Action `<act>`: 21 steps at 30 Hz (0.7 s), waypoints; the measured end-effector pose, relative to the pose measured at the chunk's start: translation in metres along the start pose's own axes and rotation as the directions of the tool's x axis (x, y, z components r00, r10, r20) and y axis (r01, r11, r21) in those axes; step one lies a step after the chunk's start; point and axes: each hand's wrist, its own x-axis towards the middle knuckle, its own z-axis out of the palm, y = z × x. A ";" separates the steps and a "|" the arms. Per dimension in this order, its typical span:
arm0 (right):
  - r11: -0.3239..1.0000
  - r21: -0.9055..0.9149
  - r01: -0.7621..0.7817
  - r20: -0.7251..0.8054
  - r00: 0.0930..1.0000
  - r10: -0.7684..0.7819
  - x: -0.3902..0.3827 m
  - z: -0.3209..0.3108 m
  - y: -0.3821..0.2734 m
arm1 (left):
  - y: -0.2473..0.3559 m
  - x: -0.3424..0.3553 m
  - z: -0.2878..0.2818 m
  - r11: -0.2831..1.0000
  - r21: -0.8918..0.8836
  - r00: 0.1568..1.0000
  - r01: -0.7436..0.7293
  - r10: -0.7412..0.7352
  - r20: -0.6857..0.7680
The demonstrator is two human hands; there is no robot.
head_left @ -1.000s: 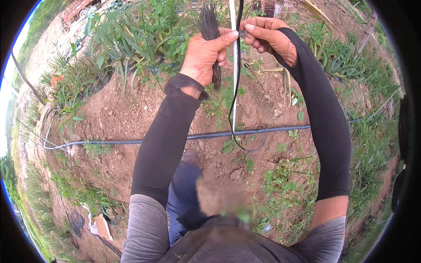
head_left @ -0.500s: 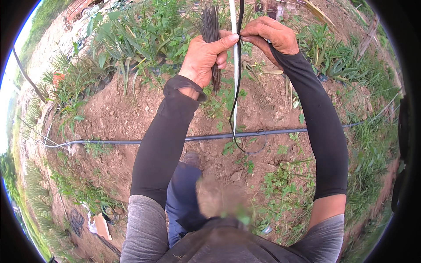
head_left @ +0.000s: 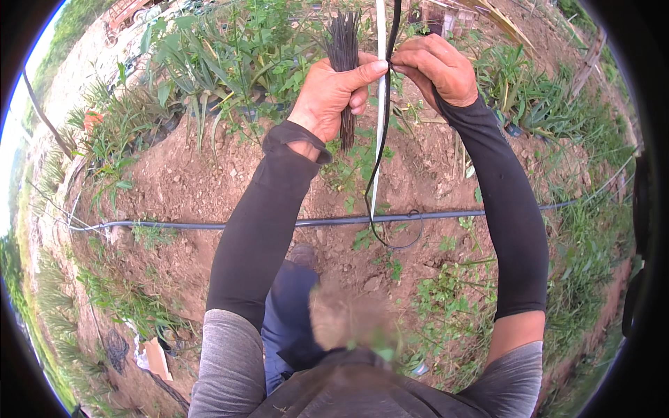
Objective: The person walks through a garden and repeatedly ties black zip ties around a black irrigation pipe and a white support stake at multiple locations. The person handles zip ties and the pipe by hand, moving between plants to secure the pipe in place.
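- White stake (head_left: 380, 104) stands upright in front of us, top end out of frame, lower end reaching down twd the soil near the hose.
- Thin black cord (head_left: 385, 132) runs alongside the stake from the top edge, hangs down past it & curls into a loop (head_left: 397, 237) just over the ground.
- Our left hand (head_left: 333, 94): thumb stretched out, tip pressed vs the white stake; other fingers curled tight round a bundle of dark thin ties (head_left: 343, 63), which stick up above the fist & poke out a bit below.
- Our right hand (head_left: 439, 66): fingers bunched together, pinching the black cord right at the stake, just opp. the left thumb. The two hands nearly touch there.
- Both forearms in black sleeves, grey shirt at the upper arms.
- Black irrigation hose (head_left: 209, 225) lies across bare brown soil (head_left: 209, 181), left to right, passing behind the stake's lower end.
- Green leafy plants (head_left: 216, 56) in a row beyond the hands; weeds (head_left: 453, 306) scattered lower right.
- Pale scrap of card (head_left: 157, 355) on the ground at lower left, well apart from the hands.
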 end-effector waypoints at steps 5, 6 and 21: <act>0.998 -0.022 -0.053 -0.027 0.998 0.052 -0.004 0.004 -0.001 | -0.003 0.002 -0.001 1.000 -0.017 1.000 -0.005 0.005 0.005; 0.995 -0.022 -0.093 -0.028 0.995 0.092 -0.005 0.005 -0.002 | -0.004 0.002 -0.001 1.000 -0.023 1.000 -0.005 0.005 0.006; 0.118 0.301 -0.946 0.669 0.298 0.681 0.018 -0.018 -0.008 | -0.005 0.005 -0.001 1.000 -0.014 1.000 -0.009 0.009 -0.016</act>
